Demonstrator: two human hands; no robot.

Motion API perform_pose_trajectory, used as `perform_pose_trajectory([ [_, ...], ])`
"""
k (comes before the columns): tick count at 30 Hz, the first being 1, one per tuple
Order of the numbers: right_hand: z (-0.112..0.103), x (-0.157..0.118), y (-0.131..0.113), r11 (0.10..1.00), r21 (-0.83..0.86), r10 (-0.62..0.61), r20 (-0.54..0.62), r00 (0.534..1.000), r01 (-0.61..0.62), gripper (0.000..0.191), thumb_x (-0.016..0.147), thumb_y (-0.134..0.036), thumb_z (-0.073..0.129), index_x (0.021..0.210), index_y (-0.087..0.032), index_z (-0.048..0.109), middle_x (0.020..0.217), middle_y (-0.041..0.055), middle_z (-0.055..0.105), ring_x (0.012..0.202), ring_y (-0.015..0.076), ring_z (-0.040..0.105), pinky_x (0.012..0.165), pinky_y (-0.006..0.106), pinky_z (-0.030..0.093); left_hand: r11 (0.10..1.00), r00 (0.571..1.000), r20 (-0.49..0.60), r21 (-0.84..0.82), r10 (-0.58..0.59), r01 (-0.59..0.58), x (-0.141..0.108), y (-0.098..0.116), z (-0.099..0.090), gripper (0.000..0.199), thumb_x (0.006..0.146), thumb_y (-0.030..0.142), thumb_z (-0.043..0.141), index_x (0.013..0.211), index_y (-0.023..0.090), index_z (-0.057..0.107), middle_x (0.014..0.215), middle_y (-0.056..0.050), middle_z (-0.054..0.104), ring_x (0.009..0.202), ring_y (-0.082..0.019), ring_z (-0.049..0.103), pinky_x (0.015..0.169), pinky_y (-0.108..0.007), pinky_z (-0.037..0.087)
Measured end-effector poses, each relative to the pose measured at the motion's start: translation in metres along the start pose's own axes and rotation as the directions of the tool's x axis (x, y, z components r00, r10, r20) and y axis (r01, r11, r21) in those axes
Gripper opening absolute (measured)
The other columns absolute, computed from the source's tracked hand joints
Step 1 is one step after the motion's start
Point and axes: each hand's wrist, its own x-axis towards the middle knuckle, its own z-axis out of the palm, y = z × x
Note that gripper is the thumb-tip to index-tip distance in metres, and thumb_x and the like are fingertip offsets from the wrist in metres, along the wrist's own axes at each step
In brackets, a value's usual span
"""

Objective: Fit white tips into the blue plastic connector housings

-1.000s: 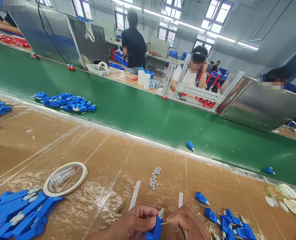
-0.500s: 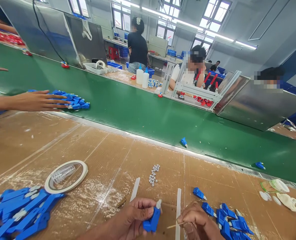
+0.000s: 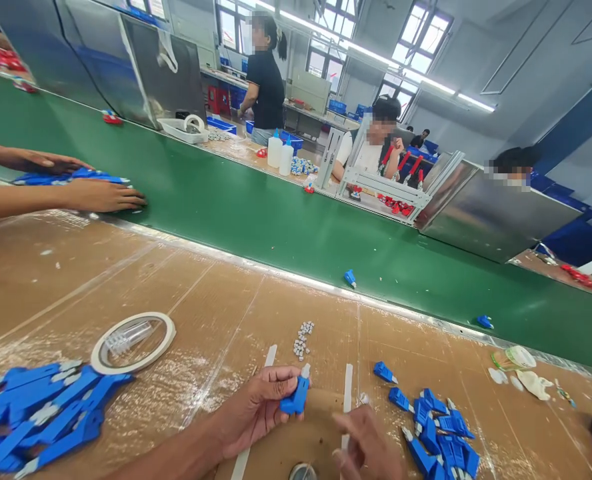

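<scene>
My left hand point(image 3: 269, 403) is closed round a small blue plastic part with a pale tip point(image 3: 296, 397), holding it upright above the cardboard-covered bench. To its right, my right hand point(image 3: 369, 443) is smeared by motion; whether it holds anything is unclear. Low between the hands, at the picture's bottom edge, sits a small round container point(image 3: 303, 472), partly cut off. Just beyond the left hand lies a little cluster of grey-white pieces point(image 3: 303, 340). Similar blue parts point(image 3: 439, 427) are heaped right of my right hand.
Longer blue parts point(image 3: 51, 413) pile up at left, near a tape roll point(image 3: 171, 340) with clear plastic inside. A green conveyor belt point(image 3: 256, 207) crosses behind the bench, carrying blue parts. A co-worker's hands point(image 3: 96, 193) rest on parts there. A tipped cup point(image 3: 519, 358) lies at right.
The thin stick seen in my right hand earlier no longer shows, and that hand has shifted slightly. The view has tilted. The co-worker's second hand has come onto the blue parts.
</scene>
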Motion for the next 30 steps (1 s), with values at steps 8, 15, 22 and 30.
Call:
perform_pose_trajectory([
  [8,-0.022,0.06,0.037,0.971,-0.21,0.139,0.124,0.982,-0.111,0.012,0.09,-0.019,0.057,0.093,-0.024,0.068,0.078,0.0029,0.072,0.067,0.0215,0.07,0.06,0.029,0.052,0.876,0.884,-0.384,-0.287,0.265,-0.387,-0.007,0.053,0.003,0.028,0.086,-0.001,0.045,0.095,0.008,0.07,0.068,-0.009,0.07,0.051,-0.013,0.066,0.04,-0.013,0.052],
  [15,0.03,0.121,0.038,0.94,-0.314,0.196,0.176,0.965,-0.134,0.022,0.081,-0.002,0.058,0.087,-0.02,0.07,0.089,0.0074,0.077,0.083,0.0254,0.073,0.07,0.031,0.052,0.839,0.849,-0.474,-0.342,0.235,-0.424,0.012,0.057,-0.008,0.048,0.086,-0.004,0.041,0.128,0.01,0.06,0.065,-0.006,0.069,0.05,-0.014,0.067,0.041,-0.013,0.054],
  [22,0.019,0.186,0.059,0.868,-0.465,0.255,0.114,0.96,-0.175,0.018,0.09,-0.011,0.056,0.094,-0.019,0.071,0.096,0.0081,0.074,0.088,0.0234,0.069,0.073,0.029,0.049,0.882,0.878,-0.394,-0.261,0.273,-0.392,0.029,0.036,-0.028,0.015,0.078,0.0,0.063,0.09,0.005,0.071,0.07,-0.01,0.072,0.054,-0.015,0.07,0.047,-0.016,0.057],
  [30,0.029,0.266,0.092,0.765,-0.609,0.319,0.076,0.945,-0.209,0.026,0.097,-0.025,0.06,0.122,-0.019,0.061,0.122,0.0078,0.065,0.109,0.0248,0.064,0.091,0.045,0.054,0.895,0.893,-0.377,-0.267,0.244,-0.357,0.035,0.041,-0.031,0.008,0.076,0.002,0.07,0.084,0.007,0.07,0.065,-0.006,0.07,0.05,-0.014,0.067,0.044,-0.016,0.055],
])
